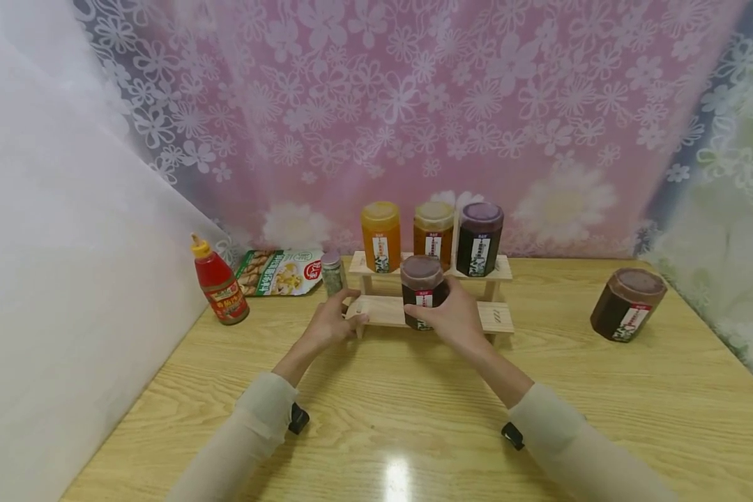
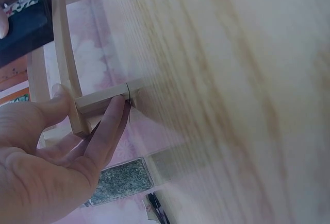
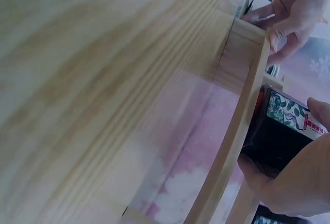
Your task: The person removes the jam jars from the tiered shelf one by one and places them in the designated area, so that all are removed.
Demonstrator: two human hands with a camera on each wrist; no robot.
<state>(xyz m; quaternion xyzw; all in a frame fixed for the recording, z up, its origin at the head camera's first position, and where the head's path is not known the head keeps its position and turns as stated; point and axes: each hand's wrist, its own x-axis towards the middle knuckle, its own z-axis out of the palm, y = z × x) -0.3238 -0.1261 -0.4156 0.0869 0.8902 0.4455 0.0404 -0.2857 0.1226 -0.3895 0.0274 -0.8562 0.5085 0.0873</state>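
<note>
My right hand point(image 1: 457, 317) grips a dark jar point(image 1: 423, 280) with a brownish lid, thumb across its front. The jar is at the lower step of a small two-tier wooden rack point(image 1: 497, 317), near the middle. In the right wrist view, the dark jar point(image 3: 281, 131) is right at the board's edge. My left hand point(image 1: 334, 322) holds the left end of the lower step. The left wrist view shows its thumb on the board and its fingers along the rack's leg point(image 2: 105, 98). On the upper step stand a yellow jar point(image 1: 381, 237), an amber jar point(image 1: 434, 233) and a purple-lidded jar point(image 1: 480, 239).
Another dark jar point(image 1: 627, 305) stands on the table at the right. Left of the rack are a small shaker of green flakes point(image 1: 332, 273), a green-and-white food packet point(image 1: 280, 273) and a red sauce bottle point(image 1: 219, 284) with a yellow cap. A pink floral curtain point(image 1: 408, 125) hangs behind.
</note>
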